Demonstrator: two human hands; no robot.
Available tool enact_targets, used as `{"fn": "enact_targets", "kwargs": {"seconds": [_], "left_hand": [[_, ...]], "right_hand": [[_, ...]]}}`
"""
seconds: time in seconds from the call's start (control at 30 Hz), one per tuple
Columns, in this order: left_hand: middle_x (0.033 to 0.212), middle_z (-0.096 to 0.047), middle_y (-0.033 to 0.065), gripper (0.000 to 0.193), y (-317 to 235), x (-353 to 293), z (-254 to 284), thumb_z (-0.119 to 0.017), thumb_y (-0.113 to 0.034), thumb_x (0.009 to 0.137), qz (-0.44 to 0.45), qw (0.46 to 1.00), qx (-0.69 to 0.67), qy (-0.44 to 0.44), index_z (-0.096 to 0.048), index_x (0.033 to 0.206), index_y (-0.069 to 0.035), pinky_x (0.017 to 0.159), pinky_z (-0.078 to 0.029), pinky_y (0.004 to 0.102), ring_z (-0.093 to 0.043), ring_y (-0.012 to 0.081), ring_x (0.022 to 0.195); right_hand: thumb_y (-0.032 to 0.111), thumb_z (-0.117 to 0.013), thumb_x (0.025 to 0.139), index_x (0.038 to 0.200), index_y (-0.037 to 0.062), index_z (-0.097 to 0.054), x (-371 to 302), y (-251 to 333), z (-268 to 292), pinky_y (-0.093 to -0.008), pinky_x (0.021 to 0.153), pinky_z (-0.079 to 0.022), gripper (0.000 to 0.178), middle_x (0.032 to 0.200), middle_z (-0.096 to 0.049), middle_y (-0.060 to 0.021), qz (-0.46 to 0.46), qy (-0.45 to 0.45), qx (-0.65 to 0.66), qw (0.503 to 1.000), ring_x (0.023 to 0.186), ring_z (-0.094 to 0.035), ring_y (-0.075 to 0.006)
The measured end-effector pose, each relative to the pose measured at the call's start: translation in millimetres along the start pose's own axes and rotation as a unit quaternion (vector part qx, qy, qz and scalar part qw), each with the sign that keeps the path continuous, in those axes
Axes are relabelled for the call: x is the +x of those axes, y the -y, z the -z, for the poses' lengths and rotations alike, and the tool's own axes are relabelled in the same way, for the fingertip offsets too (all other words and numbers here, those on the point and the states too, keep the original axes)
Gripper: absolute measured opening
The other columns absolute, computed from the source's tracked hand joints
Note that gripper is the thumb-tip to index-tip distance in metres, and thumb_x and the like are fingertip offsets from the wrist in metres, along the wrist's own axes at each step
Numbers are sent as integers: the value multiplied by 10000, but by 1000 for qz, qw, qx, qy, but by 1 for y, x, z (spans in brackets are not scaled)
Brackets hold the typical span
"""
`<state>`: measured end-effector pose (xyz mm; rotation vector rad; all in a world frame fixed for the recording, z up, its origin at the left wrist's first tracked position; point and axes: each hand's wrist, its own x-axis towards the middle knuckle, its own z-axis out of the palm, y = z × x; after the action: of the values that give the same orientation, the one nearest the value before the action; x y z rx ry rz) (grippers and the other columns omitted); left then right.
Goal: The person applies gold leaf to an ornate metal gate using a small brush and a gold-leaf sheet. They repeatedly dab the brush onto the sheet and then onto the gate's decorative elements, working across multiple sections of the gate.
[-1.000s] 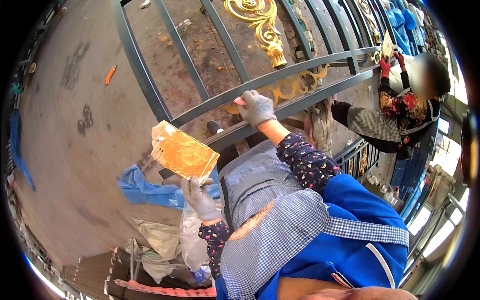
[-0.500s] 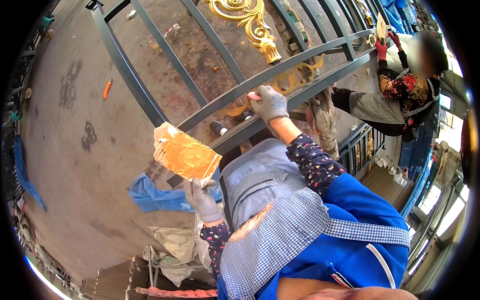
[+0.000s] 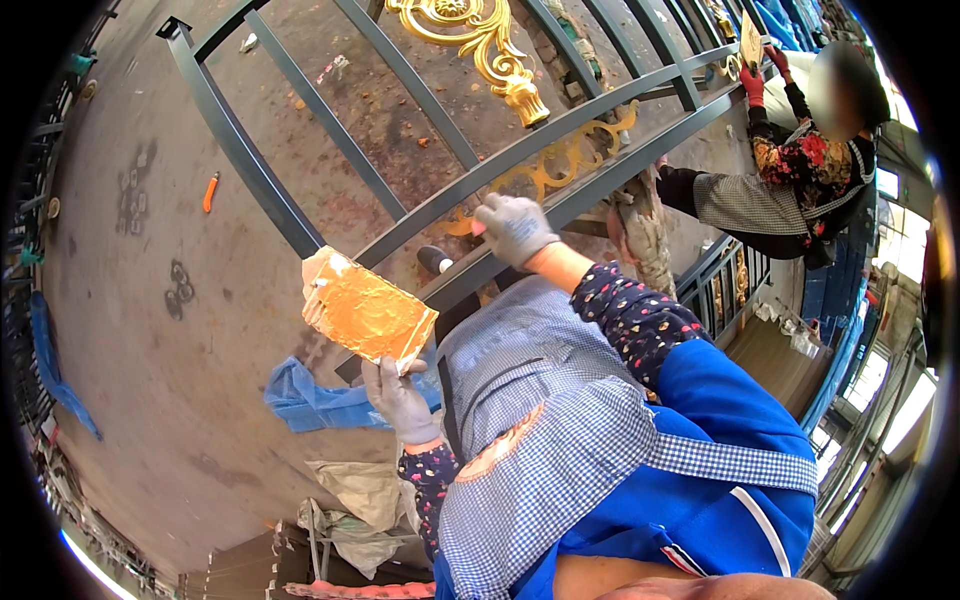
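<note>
In my left hand (image 3: 400, 402) is a flat rectangular board (image 3: 370, 312), its top coated in shiny, wrinkled gold-orange and its far end pale and ragged. The fingers and thumb grip its near edge. My right hand (image 3: 518, 232) pinches a small pink piece (image 3: 479, 228), perhaps sponge, mostly hidden by the fingers. Both hands wear grey gloves. The right one is over the gap between two dark grey metal rails (image 3: 600, 192), close to a flat gold scroll ornament (image 3: 541, 182) set between them. Whether the pink piece touches the ornament, I cannot tell.
The railing panel carries upright bars (image 3: 325, 115) and a large gold casting (image 3: 500, 72). Another person (image 3: 800, 175) in red gloves works at its far right with a board. An orange-handled tool (image 3: 211, 192) and blue sheeting (image 3: 320, 398) lie on the floor.
My right hand has shifted left along the rails with the pink piece. The board in my left hand stays nearly in place; the whole view has shifted slightly.
</note>
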<state>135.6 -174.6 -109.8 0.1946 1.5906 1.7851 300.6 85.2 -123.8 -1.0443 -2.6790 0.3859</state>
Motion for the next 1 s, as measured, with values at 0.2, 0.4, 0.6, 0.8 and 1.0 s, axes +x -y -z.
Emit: {"fn": "enact_targets", "kwargs": {"seconds": [0.2, 0.4, 0.6, 0.8, 1.0], "left_hand": [[846, -661, 73, 229, -3, -1, -6, -572, -261, 1000, -7, 1000, 6, 2, -548, 1093, -53, 551, -441, 243, -619, 149, 644], [855, -659, 68, 236, -9, 0, -12, -575, -268, 999, -3, 1000, 8, 6, -547, 1095, -54, 542, -431, 237, -609, 140, 633], [982, -663, 98, 236, -14, -1, -9, -545, -189, 1006, 24, 999, -12, 21, -550, 1166, -14, 659, -523, 303, -627, 176, 704], [886, -655, 69, 204, -13, 2, -14, -564, -242, 1010, 10, 1000, 4, 18, -550, 1103, -61, 512, -413, 240, -594, 141, 627], [921, -669, 83, 238, -21, 1, -21, -559, -229, 1013, 0, 1000, 14, 20, -552, 1143, -29, 600, -492, 276, -624, 168, 661]], "right_hand": [[194, -682, 771, 867, 133, -621, -1, -47, 29, -427, 709, -554, 130, 895, -624, -83, -132, -84, -51, 986, 825, -680, -299], [228, -709, 761, 878, 131, -613, 8, -7, 4, -445, 690, -551, 179, 915, -630, -95, -64, -19, -4, 998, 829, -687, -310], [291, -688, 807, 916, 138, -647, 11, -55, 19, -460, 715, -550, 193, 946, -666, -107, -255, -108, -11, 961, 834, -688, -345], [294, -694, 804, 878, 127, -657, 17, -17, 6, -448, 734, -553, 186, 913, -674, -108, -240, -91, 40, 966, 837, -694, -323], [270, -679, 809, 885, 123, -625, 21, -8, 5, -451, 720, -552, 175, 952, -658, -117, -201, -70, 25, 977, 835, -691, -331]]}}
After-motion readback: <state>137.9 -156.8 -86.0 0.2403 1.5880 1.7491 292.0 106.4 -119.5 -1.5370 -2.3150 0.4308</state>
